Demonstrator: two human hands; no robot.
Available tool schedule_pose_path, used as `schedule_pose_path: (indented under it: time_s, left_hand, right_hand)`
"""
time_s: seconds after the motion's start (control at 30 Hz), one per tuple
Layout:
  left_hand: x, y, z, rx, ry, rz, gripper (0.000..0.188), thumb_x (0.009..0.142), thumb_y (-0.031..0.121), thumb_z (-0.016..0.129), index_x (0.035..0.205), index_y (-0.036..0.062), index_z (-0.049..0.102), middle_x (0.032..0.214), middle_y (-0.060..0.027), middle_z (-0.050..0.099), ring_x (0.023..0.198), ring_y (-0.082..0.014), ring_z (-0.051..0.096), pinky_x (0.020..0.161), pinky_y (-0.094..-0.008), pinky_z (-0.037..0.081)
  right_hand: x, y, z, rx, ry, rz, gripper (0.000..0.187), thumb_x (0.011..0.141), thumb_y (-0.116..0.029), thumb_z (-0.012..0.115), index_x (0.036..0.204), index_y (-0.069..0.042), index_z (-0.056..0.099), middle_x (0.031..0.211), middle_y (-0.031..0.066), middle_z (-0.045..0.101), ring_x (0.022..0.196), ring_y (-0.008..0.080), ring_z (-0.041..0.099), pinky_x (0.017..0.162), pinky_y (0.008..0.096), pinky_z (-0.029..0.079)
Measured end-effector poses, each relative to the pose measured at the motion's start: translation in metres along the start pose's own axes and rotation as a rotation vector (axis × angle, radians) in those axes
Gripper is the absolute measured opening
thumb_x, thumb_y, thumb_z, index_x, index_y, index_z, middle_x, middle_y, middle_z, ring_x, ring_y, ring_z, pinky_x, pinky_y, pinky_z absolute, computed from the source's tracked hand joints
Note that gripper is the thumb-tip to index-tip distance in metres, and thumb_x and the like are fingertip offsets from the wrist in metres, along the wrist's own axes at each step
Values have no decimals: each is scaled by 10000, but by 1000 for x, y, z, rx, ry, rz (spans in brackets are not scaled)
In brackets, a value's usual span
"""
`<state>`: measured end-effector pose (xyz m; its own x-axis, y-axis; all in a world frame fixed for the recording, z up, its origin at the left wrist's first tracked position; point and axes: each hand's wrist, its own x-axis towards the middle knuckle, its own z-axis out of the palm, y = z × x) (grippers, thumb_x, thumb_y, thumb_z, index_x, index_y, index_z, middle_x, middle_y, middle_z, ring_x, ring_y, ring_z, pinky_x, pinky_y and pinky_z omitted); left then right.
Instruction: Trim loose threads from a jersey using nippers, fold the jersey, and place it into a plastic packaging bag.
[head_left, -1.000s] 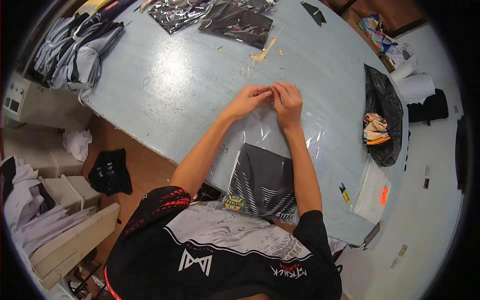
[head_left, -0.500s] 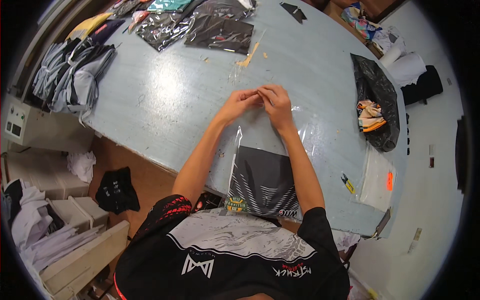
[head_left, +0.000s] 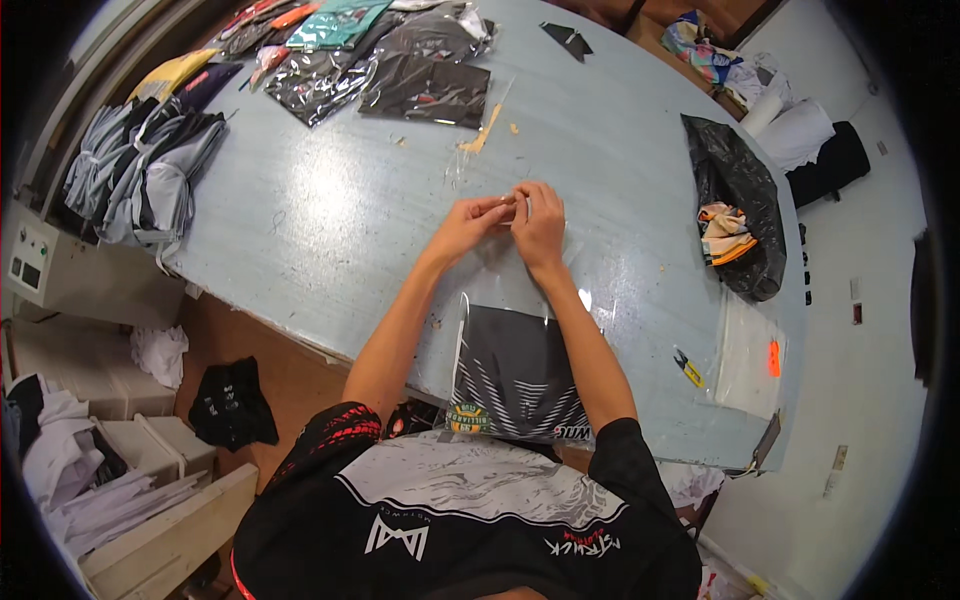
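Note:
A folded black-and-white patterned shirt (head_left: pixel 512 345) lies inside a clear plastic bag (head_left: pixel 497 272) at the near edge of the table, against my body. Past the shirt, the bag's see-through end runs up under my hands. My left hand (head_left: pixel 466 230) and my right hand (head_left: pixel 540 225) meet there, fingertips together in a pinch. Both seem closed on the bag's thin film, though the exact bit between the fingers is hard to see.
Bagged garments (head_left: pixel 425 90) lie at the far left, near tied grey bundles (head_left: pixel 150 180). On the right are a black plastic bag (head_left: pixel 740 200) with a colourful cloth (head_left: pixel 727 235), yellow snips (head_left: pixel 689 368) and clear bags (head_left: pixel 745 350) with an orange cutter (head_left: pixel 773 358).
My hands have come slightly nearer to me, still fingertip to fingertip. The head view has shifted a little, and the bagged shirt stays by the table edge.

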<state>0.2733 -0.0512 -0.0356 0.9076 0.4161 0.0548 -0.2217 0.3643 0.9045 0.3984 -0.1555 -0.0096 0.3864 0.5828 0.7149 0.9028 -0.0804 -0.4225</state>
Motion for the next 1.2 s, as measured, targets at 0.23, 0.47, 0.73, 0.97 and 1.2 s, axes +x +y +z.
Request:
schedule_pose_path:
  time_s: [0.23, 0.47, 0.73, 0.97, 1.2]
  left_hand:
    - [2, 4, 1, 37, 14, -3, 427, 1081, 195, 574, 1415, -72, 568, 1346, -194, 670, 1273, -277, 644, 1069, -372, 524]
    - [6, -5, -2, -1, 126, 6, 421, 1077, 157, 561, 1389, -123, 528, 1372, -256, 630, 1307, -344, 615, 1112, -403, 502]
    - [-16, 0, 8, -56, 300, 18, 471, 1029, 119, 640, 1403, -129, 496, 1307, -287, 645, 1233, -347, 664, 1040, -424, 568]
    - [-95, 36, 22, 273, 353, -118, 530, 977, 115, 716, 1430, -70, 513, 1288, -206, 680, 1137, -244, 698, 937, -333, 597]
    - [-168, 31, 106, 1345, 166, 568, 520, 932, 68, 726, 1428, 44, 573, 1431, -160, 622, 1357, -378, 565, 1117, -510, 441]
  right_hand:
    - [8, 85, -48, 61, 327, 498, 162, 1017, -151, 588, 1021, -14, 676, 972, 131, 665, 878, 277, 636, 813, 397, 508]
    - [-82, 236, -272, -403, 576, 642, 167, 987, -161, 612, 1034, -30, 705, 942, 133, 699, 860, 308, 679, 809, 402, 534]
    - [-179, 196, -425, -1097, 314, 825, 385, 785, -143, 717, 1164, -90, 678, 1191, 162, 641, 1082, 394, 630, 925, 503, 517]
    - [-147, 30, -407, -1199, -73, 835, 588, 852, -240, 767, 1401, -125, 592, 1333, 170, 567, 1205, 375, 569, 986, 559, 473]
    - [-124, -93, -248, -393, -362, 301, 442, 1003, -192, 629, 1411, -31, 581, 1534, 230, 475, 1431, 424, 423, 1197, 567, 295]
